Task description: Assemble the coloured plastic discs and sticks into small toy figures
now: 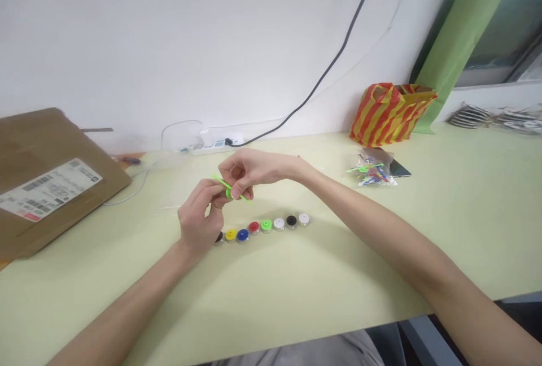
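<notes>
Above the pale green tabletop (486, 202), my left hand (199, 216) and my right hand (239, 173) meet, their fingertips pinching a small green round piece (228, 192). A thin bright green rod (218, 181) sticks out on both sides of that piece, and my fingers hide its middle. Just below my hands lies a row of small round capped discs (266, 225) in black, yellow, blue, red, green and white. My left hand covers part of the row's left end.
A cardboard parcel (51, 185) with a barcode label lies at the left. Further back stand a red-and-yellow striped plastic bag (392, 114), a clear bag of colored parts (370, 169) and a dark phone (402, 170). A power strip (214, 146) sits against the wall.
</notes>
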`<state>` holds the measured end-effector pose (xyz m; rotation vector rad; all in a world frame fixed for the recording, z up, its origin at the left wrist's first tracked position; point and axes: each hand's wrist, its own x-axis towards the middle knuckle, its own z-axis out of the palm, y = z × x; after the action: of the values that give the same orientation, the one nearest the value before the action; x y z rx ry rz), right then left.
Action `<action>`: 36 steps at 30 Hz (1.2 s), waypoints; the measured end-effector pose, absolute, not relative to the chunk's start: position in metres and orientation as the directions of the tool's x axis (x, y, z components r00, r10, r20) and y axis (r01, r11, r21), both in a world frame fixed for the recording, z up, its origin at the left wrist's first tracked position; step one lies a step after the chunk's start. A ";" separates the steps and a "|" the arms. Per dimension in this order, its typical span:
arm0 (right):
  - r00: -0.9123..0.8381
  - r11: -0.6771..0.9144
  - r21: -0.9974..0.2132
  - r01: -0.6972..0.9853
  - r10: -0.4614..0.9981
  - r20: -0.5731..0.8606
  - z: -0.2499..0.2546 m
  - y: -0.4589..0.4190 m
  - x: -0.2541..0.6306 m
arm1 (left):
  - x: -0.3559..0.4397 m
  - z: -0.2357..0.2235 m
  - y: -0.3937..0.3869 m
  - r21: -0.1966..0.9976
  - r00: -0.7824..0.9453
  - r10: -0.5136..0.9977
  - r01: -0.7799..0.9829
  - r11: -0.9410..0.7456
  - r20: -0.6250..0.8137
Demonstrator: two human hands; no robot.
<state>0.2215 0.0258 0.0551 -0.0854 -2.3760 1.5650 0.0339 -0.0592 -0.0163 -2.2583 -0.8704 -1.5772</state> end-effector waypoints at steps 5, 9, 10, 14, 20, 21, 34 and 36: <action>-0.920 0.446 -0.874 -0.194 0.227 0.321 0.051 0.022 0.217 | 0.032 -0.015 -0.058 0.174 0.170 0.333 0.590 -0.788 0.928; -0.922 0.425 -0.883 -0.199 0.223 0.315 0.047 0.022 0.216 | 0.039 -0.013 -0.062 0.087 0.205 0.246 0.575 -0.813 0.947; -0.931 0.404 -0.896 -0.182 0.221 0.289 0.046 0.023 0.217 | 0.041 -0.011 -0.064 0.069 0.215 0.230 0.572 -0.817 0.949; -0.952 0.358 -0.925 -0.127 0.219 0.215 0.048 0.030 0.225 | 0.044 -0.007 -0.065 0.110 0.196 0.268 0.578 -0.809 0.943; -0.941 0.468 -0.883 0.017 0.306 0.144 0.056 0.033 0.241 | 0.029 -0.014 -0.050 0.156 0.297 0.397 0.597 -0.787 0.868; -0.938 0.475 -0.879 0.035 0.320 0.135 0.056 0.033 0.243 | 0.027 -0.016 -0.049 0.171 0.311 0.425 0.601 -0.781 0.850; -0.781 0.662 -0.427 0.616 0.583 -0.222 0.034 0.070 0.259 | 0.027 -0.025 -0.047 0.219 0.337 0.595 0.710 -0.670 0.729; -0.763 0.661 -0.389 0.642 0.603 -0.235 0.030 0.069 0.255 | 0.027 -0.025 -0.047 0.236 0.336 0.613 0.709 -0.665 0.715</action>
<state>0.2552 0.0688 0.0303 -1.1041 -2.9401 0.7417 0.0271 -0.0474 -0.0251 -2.4699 -1.2276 -1.2407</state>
